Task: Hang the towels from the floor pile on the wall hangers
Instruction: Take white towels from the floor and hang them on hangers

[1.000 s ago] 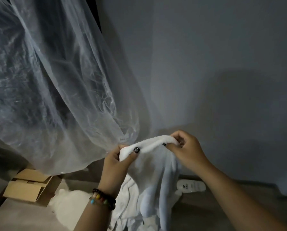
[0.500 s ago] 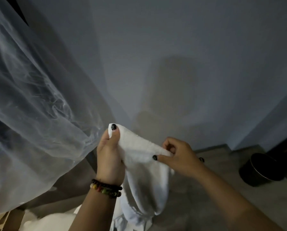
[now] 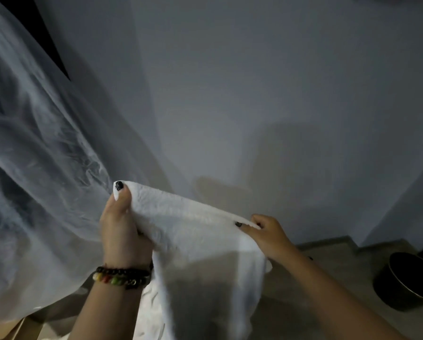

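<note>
A white towel [image 3: 193, 231] is stretched along its top edge between my two hands and hangs down toward the floor. My left hand [image 3: 122, 231], with a bead bracelet on its wrist, grips the towel's left end, thumb up on the cloth. My right hand [image 3: 269, 234] pinches the right end of the same edge, lower than the left. More white cloth shows at the bottom edge beneath the towel; I cannot tell whether it belongs to the floor pile. No wall hanger is in view.
A sheet of clear plastic [image 3: 41, 173] hangs over the whole left side. The plain grey wall [image 3: 254, 94] fills the space ahead. A dark round bin [image 3: 401, 280] stands on the floor at the right. A cardboard corner [image 3: 21, 330] shows at the bottom left.
My hands have moved apart and spread the towel's top edge wider. The left hand holds its end higher. The view has swung right, and the bin has come into sight.
</note>
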`<state>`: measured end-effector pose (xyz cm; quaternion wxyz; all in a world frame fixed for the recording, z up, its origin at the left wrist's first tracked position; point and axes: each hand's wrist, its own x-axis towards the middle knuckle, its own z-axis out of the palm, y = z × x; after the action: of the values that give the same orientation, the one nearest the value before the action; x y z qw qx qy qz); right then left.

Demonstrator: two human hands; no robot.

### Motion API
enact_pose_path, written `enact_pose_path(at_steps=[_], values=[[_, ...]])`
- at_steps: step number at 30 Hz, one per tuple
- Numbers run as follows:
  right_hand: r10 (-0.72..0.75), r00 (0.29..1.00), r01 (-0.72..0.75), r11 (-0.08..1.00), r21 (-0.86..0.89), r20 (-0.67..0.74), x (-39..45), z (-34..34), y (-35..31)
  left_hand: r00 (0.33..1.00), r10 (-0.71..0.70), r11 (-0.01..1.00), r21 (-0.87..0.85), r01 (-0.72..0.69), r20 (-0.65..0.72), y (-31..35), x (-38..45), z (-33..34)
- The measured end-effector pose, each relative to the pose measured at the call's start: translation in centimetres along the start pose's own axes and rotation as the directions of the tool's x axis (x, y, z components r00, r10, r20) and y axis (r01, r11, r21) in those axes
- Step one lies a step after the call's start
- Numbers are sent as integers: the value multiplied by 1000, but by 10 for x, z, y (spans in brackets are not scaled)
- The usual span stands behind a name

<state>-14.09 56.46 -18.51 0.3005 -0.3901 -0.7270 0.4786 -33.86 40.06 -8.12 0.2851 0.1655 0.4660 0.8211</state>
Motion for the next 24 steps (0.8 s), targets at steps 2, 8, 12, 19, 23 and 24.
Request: enact_pose_path(at_steps=[2,8,12,19,23,24], values=[[-42,999,41,998,44,6,14,-11,-18,998,64,997,32,-64,-21,5,-4,8],[-225,974,225,970,89,-16,26,-73,-82,935,356,906,250,-343,-7,-5,-35,65],[-342,927,327,938,117,151,17,-116,-106,863,491,761,424,-491,120,-46,-52,118],[-384,867,319,917,239,319,10,-170,-86,796,549,533,627,-568,255,-113,-75,191],[-331,908,255,923,288,256,18,-205,-58,836,532,588,652,-478,134,-147,-79,219],[-303,924,238,933,271,232,19,-212,-49,858,510,670,594,-444,66,-150,-80,228]])
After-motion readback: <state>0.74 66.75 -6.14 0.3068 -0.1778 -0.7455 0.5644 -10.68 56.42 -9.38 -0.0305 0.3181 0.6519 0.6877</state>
